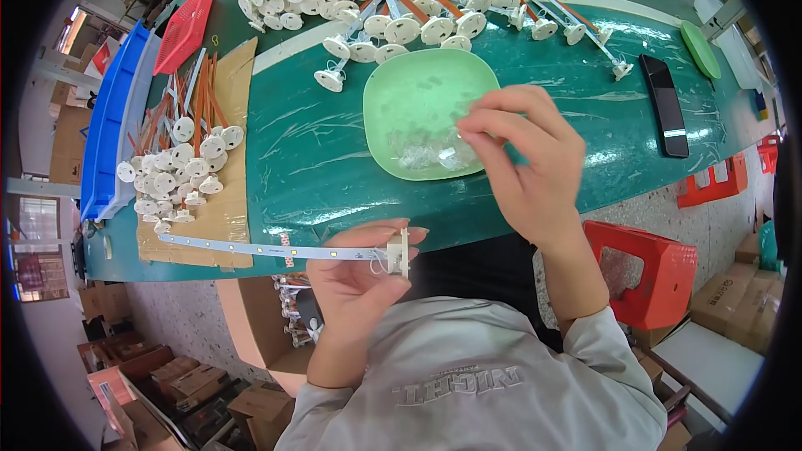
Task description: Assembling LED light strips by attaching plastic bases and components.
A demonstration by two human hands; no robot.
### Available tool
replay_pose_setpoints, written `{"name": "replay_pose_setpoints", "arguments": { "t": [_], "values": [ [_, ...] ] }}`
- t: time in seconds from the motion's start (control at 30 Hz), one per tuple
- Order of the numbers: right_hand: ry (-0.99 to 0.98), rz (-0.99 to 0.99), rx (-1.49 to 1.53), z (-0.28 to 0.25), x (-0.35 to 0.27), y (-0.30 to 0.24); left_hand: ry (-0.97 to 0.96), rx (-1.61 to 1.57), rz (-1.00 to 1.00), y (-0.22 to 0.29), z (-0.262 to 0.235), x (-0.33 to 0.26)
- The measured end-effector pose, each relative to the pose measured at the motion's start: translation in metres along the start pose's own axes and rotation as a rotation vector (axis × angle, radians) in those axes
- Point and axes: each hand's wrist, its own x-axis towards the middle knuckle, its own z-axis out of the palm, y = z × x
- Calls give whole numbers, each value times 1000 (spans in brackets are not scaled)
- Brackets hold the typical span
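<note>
A long green work table (309,159) with a smooth, slightly glossy top curves across the view, and a flat sheet of brown cardboard (225,217) lies over its left part. At the table's far left edge stand a deep blue plastic crate (109,125) and a red mesh basket (184,29). Two heaps of finished pieces rest on the surface: a big pile (401,0) of white strips with round white caps and orange wires at the top, and a smaller pile (180,167) of the same kind on the cardboard. A rounded square dish (409,83) of pale green plastic sits near the middle of the table, holding small clear parts (426,153) that look like tiny plastic clips, though they are too blurred to be sure. A black phone (666,104) lies flat to the right, well apart from the dish. The right hand (522,154) hovers over the dish's near right rim, its fingertips pinched together on one small clear piece. The left hand (359,271), close to the body at the table's near edge, grips a thin white light strip (267,249) by its end, where a round white cap (399,252) is fitted; the strip is flat, narrow and dotted with small yellow squares, and runs leftward over the cardboard's near edge.
</note>
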Motion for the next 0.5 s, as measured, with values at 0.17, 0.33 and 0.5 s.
{"name": "replay_pose_setpoints", "arguments": {
  "t": [0.17,0.33,0.5],
  "values": [
    [-18,56,39,7,-4,7,-71,-113,-26,3,-2,0],
    [-114,176,18,18,-9,11,-91,-92,-40,0,-3,2],
    [-117,177,142,8,-8,-5,-44,-84,-43,2,-8,0]
  ]
}}
